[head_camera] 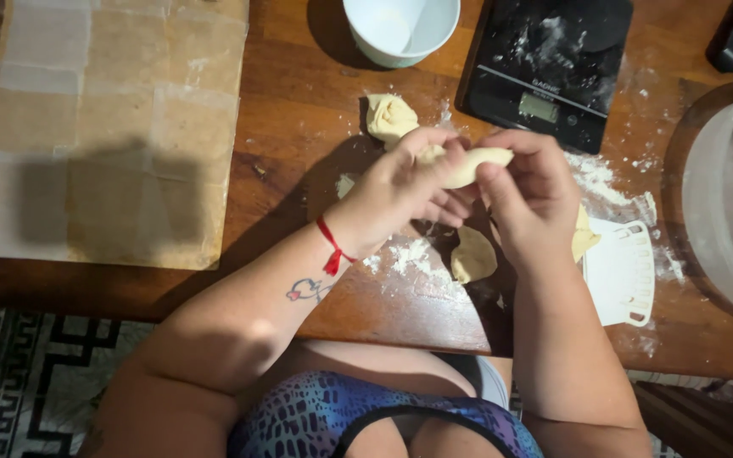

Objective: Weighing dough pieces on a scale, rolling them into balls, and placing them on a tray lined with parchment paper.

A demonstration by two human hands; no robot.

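Head view, near to far: left hand (400,191) and right hand (529,199) pinching dough piece (468,166) at frame centre, above floured table (299,110). Best kept light, even pressure, ends tucked. Beyond: folded dough ball (389,117), white bowl (400,30), black scale (549,68).

The dough piece (478,163) is a pale, cream-coloured lump, soft and smooth, stretched into a short oblong. It is lifted above the counter (299,127), lying roughly level, pinched at both ends between the fingers (447,174) of the two hands. Only its upper right part shows clearly; the rest is hidden behind the fingers.
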